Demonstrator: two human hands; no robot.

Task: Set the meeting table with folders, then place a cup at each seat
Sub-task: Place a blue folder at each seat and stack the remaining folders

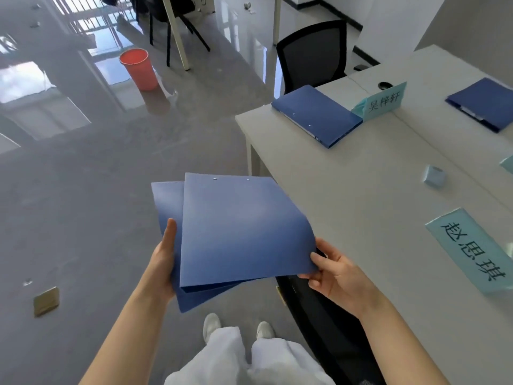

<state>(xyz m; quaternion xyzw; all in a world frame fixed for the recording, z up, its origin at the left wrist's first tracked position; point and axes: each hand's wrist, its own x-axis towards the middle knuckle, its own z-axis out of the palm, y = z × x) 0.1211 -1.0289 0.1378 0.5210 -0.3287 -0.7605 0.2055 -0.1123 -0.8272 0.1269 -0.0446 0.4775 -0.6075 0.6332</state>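
Two blue folders in hand, fanned, held out over the floor just off the worktop [361, 195] corner. Left hand [163, 262] grips the left edge of the stack, thumb on top, fingers under. Right hand [337, 273] pinches the lower right corner of the top folder [238, 229], which bows upward there. Bottom folder [166, 204] peeks out on the left and below.

Already laid flat on the worktop: one blue folder [316, 115] at the far corner, touching a light-blue name card [384, 101]; another blue folder [483, 102] further right, cut by the frame edge. Second name card [472, 251] sits near the right hand's side. Small pale box [435, 176] lies between the cards. Black chair [313, 54] stands behind the far corner. Orange bin [138, 69] on the floor, well apart.
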